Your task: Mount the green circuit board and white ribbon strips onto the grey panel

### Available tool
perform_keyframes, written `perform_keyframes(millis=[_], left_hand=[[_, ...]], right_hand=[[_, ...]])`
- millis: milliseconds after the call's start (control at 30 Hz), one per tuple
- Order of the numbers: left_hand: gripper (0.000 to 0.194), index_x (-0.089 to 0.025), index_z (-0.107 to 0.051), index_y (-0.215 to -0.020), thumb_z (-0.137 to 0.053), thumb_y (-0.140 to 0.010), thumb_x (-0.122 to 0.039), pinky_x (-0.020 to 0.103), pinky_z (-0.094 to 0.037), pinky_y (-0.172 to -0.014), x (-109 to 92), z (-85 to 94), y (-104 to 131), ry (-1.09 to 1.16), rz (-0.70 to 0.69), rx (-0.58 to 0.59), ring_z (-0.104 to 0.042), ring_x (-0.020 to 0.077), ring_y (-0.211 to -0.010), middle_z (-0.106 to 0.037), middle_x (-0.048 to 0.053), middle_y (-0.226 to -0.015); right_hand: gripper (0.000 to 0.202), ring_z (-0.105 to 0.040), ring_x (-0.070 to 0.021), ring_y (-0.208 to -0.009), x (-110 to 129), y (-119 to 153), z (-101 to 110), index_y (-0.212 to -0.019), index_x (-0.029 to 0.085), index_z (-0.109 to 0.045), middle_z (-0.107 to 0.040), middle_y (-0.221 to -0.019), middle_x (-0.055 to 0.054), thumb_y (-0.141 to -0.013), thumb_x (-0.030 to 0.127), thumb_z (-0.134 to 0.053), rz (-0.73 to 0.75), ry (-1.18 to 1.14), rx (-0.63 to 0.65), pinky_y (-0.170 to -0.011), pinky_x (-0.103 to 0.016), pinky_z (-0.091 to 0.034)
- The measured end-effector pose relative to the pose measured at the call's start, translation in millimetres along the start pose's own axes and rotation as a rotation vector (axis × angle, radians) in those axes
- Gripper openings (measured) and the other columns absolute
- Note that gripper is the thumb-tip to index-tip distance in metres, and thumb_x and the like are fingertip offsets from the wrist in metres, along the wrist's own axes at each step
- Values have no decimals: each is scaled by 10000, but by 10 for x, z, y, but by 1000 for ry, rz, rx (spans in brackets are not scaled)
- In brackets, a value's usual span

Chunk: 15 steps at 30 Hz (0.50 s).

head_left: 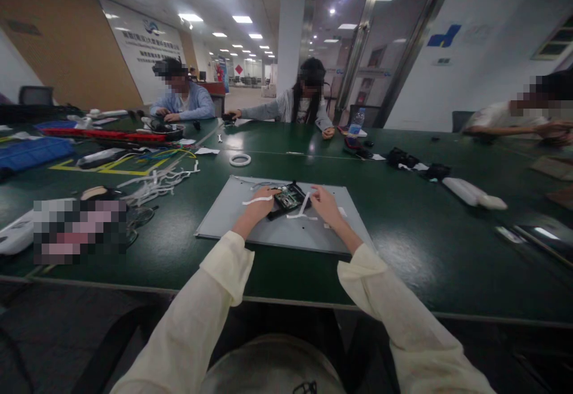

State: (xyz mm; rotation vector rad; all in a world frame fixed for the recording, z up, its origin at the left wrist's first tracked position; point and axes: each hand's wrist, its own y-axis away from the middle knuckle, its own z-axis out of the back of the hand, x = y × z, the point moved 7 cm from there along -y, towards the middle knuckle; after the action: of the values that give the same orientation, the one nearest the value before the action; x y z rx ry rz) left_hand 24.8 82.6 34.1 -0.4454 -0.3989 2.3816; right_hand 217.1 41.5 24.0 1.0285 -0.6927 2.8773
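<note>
A black device with its green circuit board bare (290, 198) rests tilted on a grey board (228, 218). My left hand (260, 204) grips the left edge of that device, fingers closed on its rim. Across the back of this hand lies a thin white strip (256, 200). To the right of the device, my right hand (326, 203) has thumb and finger pinched at the upper end of another white strip (305, 205). Its lower end reaches down to the grey board, beside more white pieces. The fingertips are small in view and partly blurred.
A white tape roll (240, 160) lies beyond the board. Loose white strips (156, 186) and a blue tray (36, 152) are at left. A bottle (357, 122) stands at the far side, where several people sit. A white object (470, 193) lies at right.
</note>
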Motion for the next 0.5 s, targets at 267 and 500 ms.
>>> perform_keyframes(millis=[267, 500], left_hand=[[341, -232, -568, -1162, -414, -882, -352, 306, -442, -829, -12, 86, 62, 14, 105, 11, -557, 198, -926, -579, 72, -1036], [450, -255, -532, -1193, -332, -885, -516, 380, -402, -865, -60, 84, 93, -47, 124, 65, -511, 249, -1020, -541, 85, -1116]], right_hand=[[425, -521, -221, -928, 383, 130, 128, -1250, 148, -458, -567, -971, -97, -828, 199, -481, 103, 114, 24, -850, -348, -400], [164, -485, -190, -906, 770, 350, 122, -822, 171, -645, -505, -957, -71, -782, 323, -599, 438, 205, 278, -834, -317, -402]])
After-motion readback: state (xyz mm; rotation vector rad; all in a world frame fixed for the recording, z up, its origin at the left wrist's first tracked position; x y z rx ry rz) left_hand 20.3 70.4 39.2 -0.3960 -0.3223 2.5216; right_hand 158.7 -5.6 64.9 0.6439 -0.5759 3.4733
